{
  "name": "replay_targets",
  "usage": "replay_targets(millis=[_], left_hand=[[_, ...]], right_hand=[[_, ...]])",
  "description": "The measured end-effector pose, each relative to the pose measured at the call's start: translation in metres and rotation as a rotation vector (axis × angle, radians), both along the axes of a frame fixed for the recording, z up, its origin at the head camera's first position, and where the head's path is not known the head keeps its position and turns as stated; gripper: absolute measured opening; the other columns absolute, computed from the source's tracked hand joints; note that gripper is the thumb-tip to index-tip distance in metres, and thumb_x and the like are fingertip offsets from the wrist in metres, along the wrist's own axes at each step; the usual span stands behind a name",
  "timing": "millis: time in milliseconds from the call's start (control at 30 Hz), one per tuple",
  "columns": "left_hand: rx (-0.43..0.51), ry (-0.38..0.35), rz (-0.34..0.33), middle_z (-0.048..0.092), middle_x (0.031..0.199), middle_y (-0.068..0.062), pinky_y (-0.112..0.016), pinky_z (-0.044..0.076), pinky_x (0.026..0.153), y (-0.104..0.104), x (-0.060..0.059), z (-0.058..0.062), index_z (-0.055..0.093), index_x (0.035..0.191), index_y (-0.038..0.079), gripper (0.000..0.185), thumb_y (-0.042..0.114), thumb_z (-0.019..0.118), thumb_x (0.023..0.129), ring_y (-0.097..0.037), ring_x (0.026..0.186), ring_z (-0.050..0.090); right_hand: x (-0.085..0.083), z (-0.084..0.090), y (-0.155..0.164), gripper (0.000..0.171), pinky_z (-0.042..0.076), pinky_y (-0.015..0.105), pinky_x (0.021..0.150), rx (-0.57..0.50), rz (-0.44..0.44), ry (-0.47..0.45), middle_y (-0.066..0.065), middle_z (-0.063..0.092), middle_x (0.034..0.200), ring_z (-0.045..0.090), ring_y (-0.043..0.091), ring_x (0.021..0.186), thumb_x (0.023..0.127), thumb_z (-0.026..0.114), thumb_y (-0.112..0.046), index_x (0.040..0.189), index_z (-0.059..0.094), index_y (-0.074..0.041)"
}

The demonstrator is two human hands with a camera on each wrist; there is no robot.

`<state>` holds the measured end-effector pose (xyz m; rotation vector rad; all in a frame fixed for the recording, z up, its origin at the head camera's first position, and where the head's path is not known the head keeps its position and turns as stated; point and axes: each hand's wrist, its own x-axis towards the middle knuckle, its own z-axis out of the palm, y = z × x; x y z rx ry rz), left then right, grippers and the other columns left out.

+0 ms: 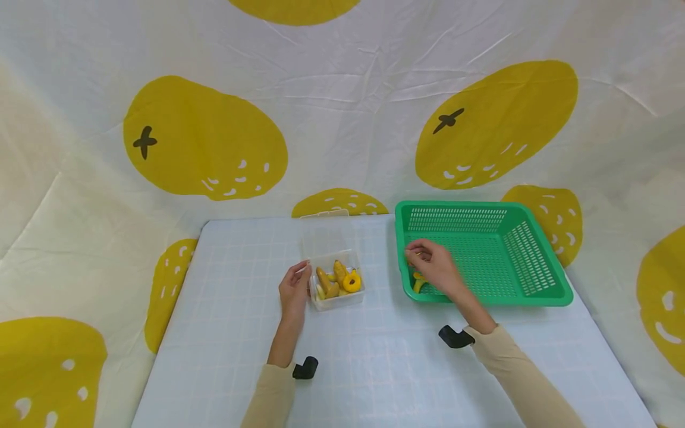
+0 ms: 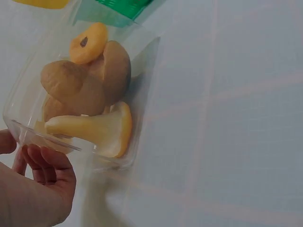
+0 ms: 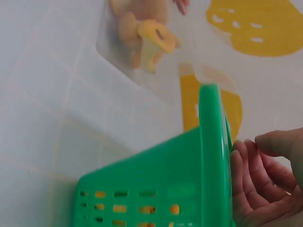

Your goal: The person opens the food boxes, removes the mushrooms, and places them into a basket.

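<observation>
a green basket (image 1: 497, 299) stands to the right of a smaller clear box (image 1: 342, 302), its lid (image 1: 324, 241) folded back. i judge the step as sorting small pieces between the two; the next move seems to call for a firm pinch and a lift clear of the rim. my left hand (image 1: 294, 288), fingers curled, holds the box's left edge. my right hand (image 1: 436, 266) hangs over the basket's left end, thumb and fingertips nearly meeting; whether they pinch anything, i cannot tell. smallest: mushroom-like pieces (image 1: 330, 290) inside the box, a yellow piece (image 1: 419, 284) inside the basket.
</observation>
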<state>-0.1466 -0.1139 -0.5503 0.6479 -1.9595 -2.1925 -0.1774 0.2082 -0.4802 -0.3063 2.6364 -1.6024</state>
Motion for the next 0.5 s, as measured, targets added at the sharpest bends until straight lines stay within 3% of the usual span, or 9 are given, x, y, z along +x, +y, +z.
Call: replay_targets(millis=[167,333,500], left_hand=[[0.006,-0.06,-0.018,0.065,0.107,-0.014,-0.018,0.042,0.054,-0.002,-0.004,0.01,0.068,0.127,0.005,0.031,0.022,0.067,0.101,-0.013,0.07,0.051],[-0.001,-0.106,-0.03,0.064,0.099,-0.013,-0.017,0.042,0.052,-0.004,-0.008,0.016,0.068,0.126,0.001,0.032,0.02,0.068,0.1,-0.009,0.066,0.049],[-0.003,-0.128,-0.048,0.066,0.109,-0.013,-0.017,0.045,0.054,-0.006,-0.008,0.017,0.07,0.124,0.005,0.032,0.027,0.071,0.099,-0.01,0.07,0.052]], right_hand=[[-0.001,0.002,-0.019,0.023,0.058,0.032,0.069,-0.048,0.025,0.032,0.017,0.071,0.098,0.07,0.032,0.082,0.103,0.065,-0.015,0.114,0.068,0.005],[-0.002,0.004,-0.036,0.02,0.058,0.026,0.068,-0.07,0.028,0.032,0.014,0.071,0.098,0.069,0.023,0.079,0.102,0.067,-0.014,0.113,0.068,0.003],[-0.002,0.005,-0.051,0.02,0.061,0.035,0.072,-0.096,0.048,0.006,0.014,0.071,0.098,0.068,0.019,0.078,0.101,0.067,-0.012,0.114,0.067,0.004]])
